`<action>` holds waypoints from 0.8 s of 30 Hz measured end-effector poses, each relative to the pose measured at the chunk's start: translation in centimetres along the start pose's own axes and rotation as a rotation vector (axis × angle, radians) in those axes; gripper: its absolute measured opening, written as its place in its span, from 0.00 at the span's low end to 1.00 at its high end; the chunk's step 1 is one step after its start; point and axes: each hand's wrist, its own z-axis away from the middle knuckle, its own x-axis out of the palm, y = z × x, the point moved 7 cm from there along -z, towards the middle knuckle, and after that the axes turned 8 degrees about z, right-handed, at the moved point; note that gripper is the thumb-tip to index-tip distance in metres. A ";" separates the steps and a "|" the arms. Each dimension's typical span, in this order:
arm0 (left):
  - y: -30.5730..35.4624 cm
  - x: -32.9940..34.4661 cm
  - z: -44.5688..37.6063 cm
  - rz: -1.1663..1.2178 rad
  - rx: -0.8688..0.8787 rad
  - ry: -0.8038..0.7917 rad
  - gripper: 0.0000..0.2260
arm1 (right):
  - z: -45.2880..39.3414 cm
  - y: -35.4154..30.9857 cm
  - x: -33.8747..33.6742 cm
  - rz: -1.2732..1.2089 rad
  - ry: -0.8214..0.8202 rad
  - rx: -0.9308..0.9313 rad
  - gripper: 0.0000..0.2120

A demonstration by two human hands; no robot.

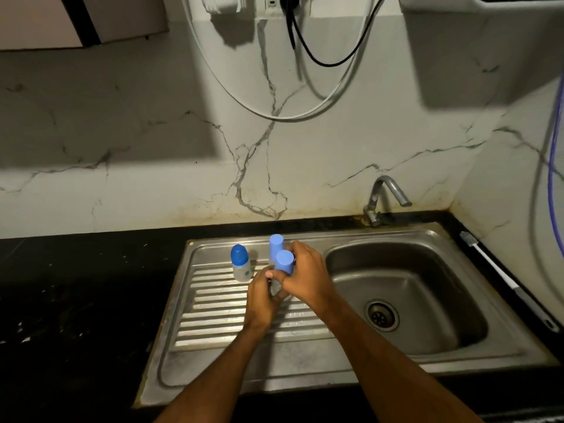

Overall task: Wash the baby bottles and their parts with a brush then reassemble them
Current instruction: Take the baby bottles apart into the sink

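three capped bottles (241,264), brush (500,274) apart

I'm in a home kitchen: a steel sink (427,300) with ribbed drainboard (219,319) lies under my hands, its tap (385,193) beyond them against a marble-veined wall (152,132), black countertop (76,285) to their left.

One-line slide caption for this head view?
Both hands, left hand and right hand, grip a blue-capped clear baby bottle over the ribbed steel sink drainboard.
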 end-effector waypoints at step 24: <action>-2.0 18.9 -8.1 0.027 0.046 -0.210 0.24 | -8.4 18.7 -6.4 0.093 -0.469 -0.291 0.17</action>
